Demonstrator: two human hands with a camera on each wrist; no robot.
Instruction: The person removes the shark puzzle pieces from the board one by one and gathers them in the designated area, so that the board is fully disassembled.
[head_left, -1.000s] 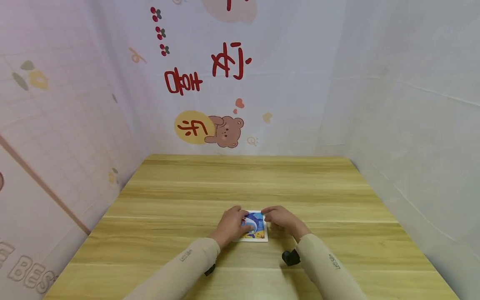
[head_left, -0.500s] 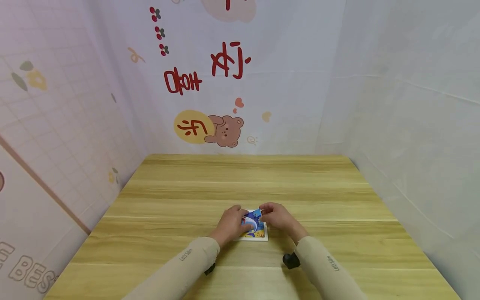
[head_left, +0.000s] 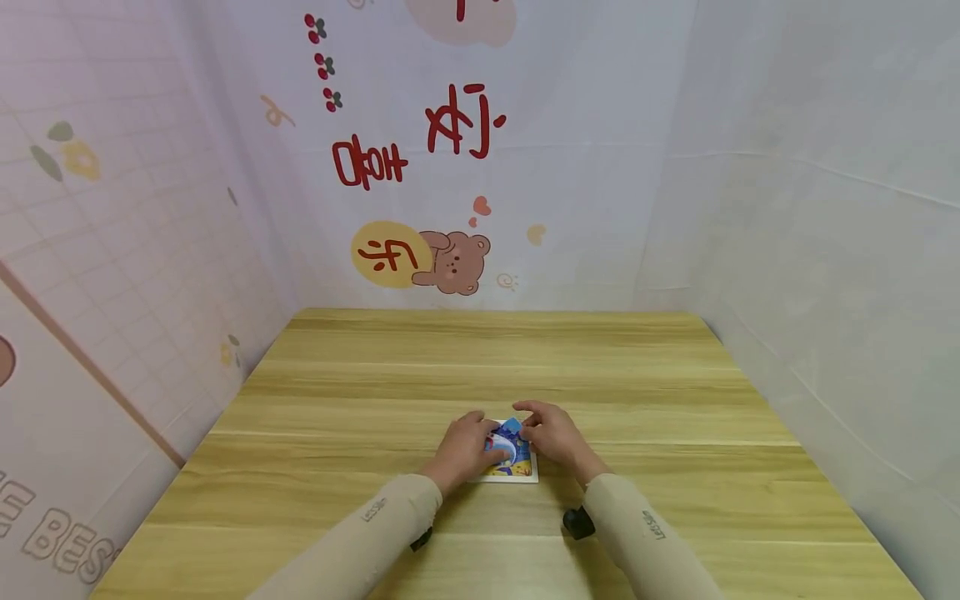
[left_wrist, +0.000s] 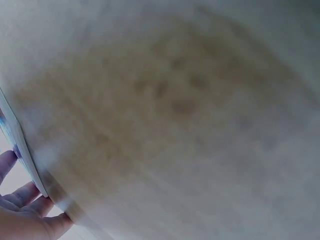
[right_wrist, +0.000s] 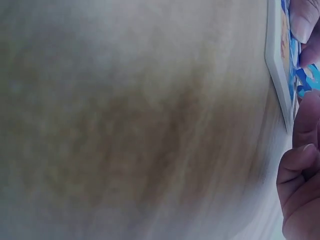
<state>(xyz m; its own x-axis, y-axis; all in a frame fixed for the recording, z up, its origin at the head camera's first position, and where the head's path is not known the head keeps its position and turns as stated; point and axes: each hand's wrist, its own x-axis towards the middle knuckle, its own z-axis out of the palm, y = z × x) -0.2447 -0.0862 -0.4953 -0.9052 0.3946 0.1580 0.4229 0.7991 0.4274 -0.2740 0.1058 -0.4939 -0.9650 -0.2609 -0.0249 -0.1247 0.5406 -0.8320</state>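
Observation:
A small jigsaw puzzle (head_left: 517, 471) with a white frame and a blue and yellow picture lies flat on the wooden table. My left hand (head_left: 462, 450) holds it from the left, thumb across the picture and fingers at the frame's far edge. In the left wrist view, fingertips touch the frame's edge (left_wrist: 31, 165). My right hand (head_left: 553, 432) pinches a light blue puzzle piece (head_left: 513, 427), raised and turned at the far right corner. The right wrist view shows this blue piece (right_wrist: 312, 75) at the fingertips, partly cut off. The left hand covers the puzzle's left part.
The wooden table (head_left: 480, 358) stretches around the puzzle. Printed cloth walls (head_left: 585, 167) stand behind it and along both sides. A dark wrist device (head_left: 578, 522) hangs under the right sleeve, and another (head_left: 422, 539) shows under the left.
The right hand has lifted the light blue corner piece out of line with the picture and turned it, moving slightly left. The left hand has stayed in place on the puzzle.

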